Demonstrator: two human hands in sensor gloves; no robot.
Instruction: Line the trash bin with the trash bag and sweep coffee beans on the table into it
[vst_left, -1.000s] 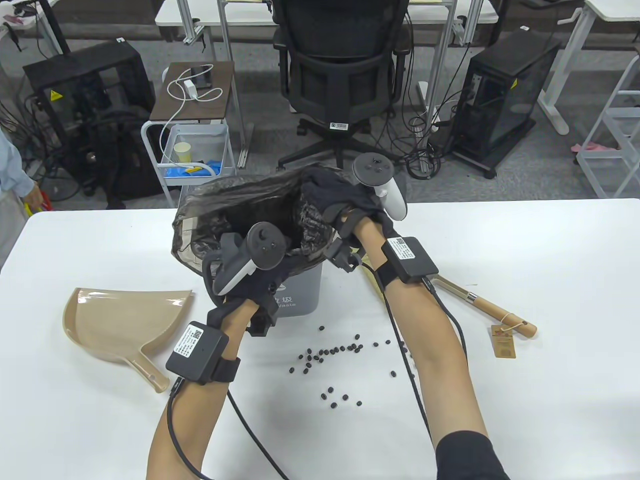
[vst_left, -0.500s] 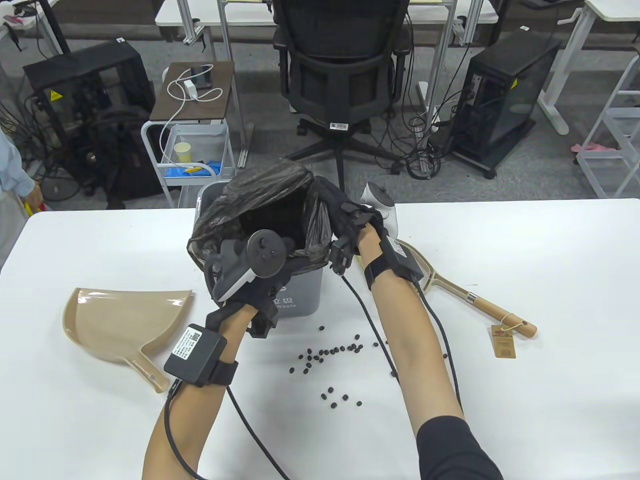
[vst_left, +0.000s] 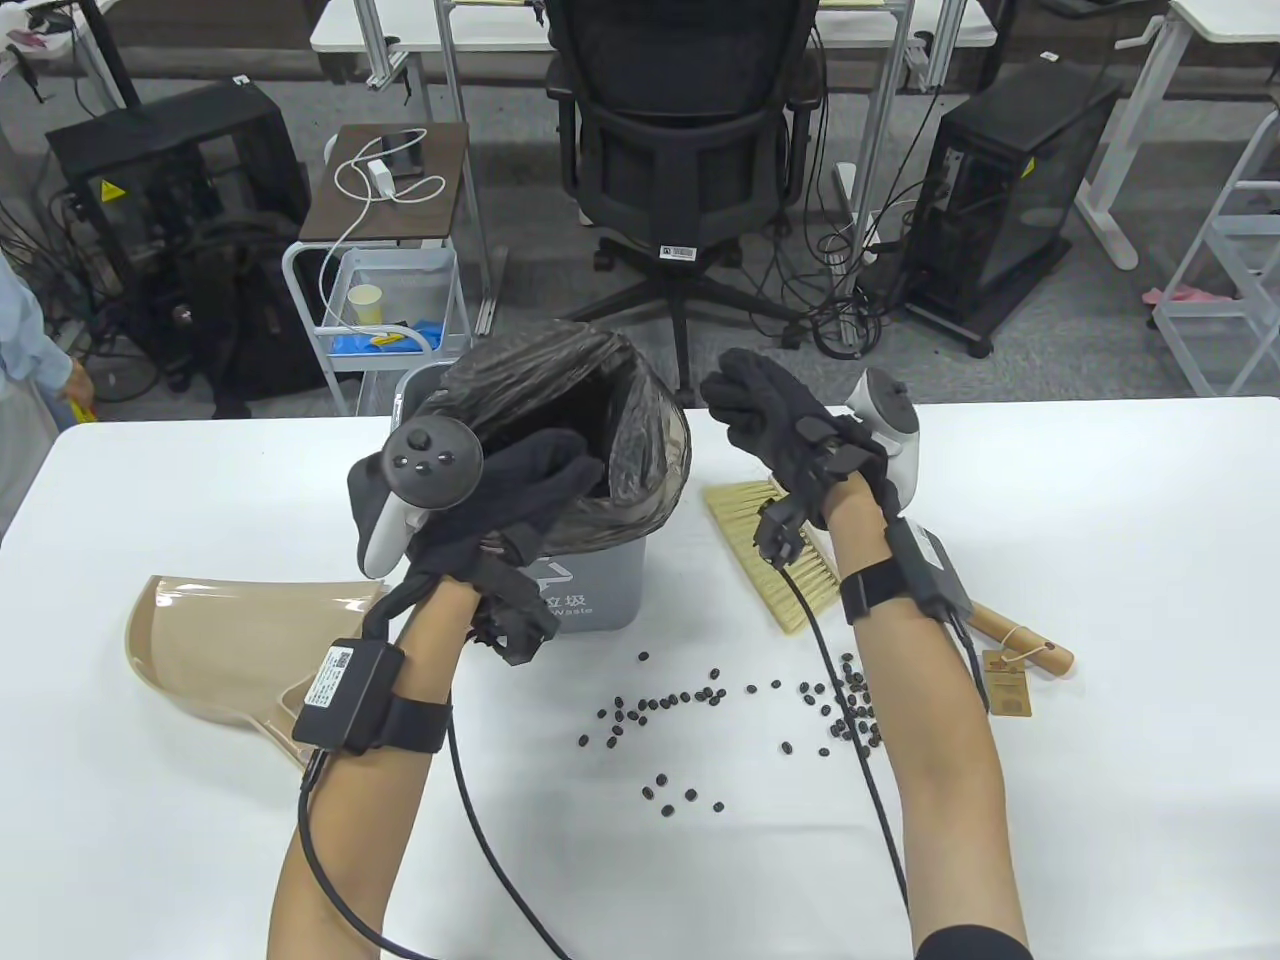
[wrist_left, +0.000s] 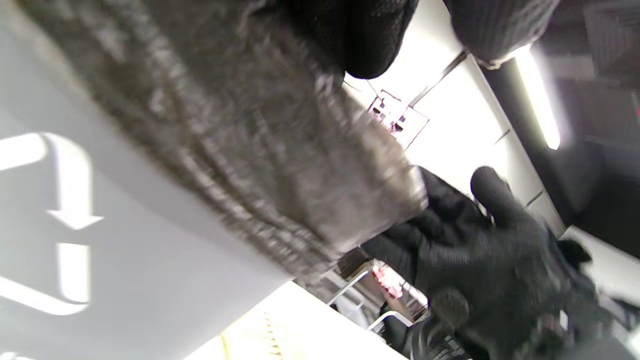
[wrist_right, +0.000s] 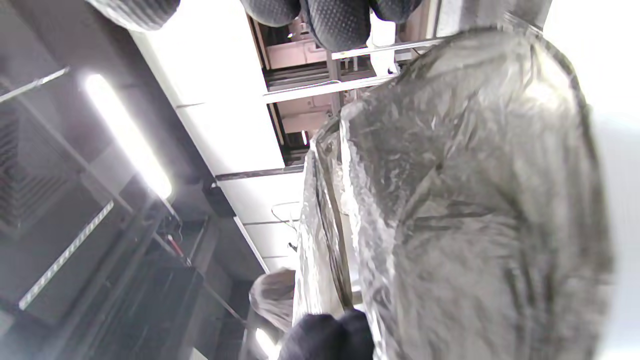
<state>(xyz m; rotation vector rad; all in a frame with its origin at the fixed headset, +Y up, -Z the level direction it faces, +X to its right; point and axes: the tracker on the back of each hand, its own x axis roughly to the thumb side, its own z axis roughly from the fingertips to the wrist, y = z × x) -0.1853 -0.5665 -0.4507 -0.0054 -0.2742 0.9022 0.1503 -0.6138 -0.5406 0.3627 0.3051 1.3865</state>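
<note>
Thin, slippery bag under the left hand needs rim-pinching; that hand's grip I cannot tell; right hand open

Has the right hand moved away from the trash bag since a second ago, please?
Yes: the right hand has drawn rightward off the trash bag, clear of the bin.

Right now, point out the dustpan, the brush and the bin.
dustpan (vst_left: 220, 640): table view, on its flat tan tray.
brush (vst_left: 770, 540): table view, on its straw bristles.
bin (vst_left: 600, 585): table view, on its grey front wall.
</note>
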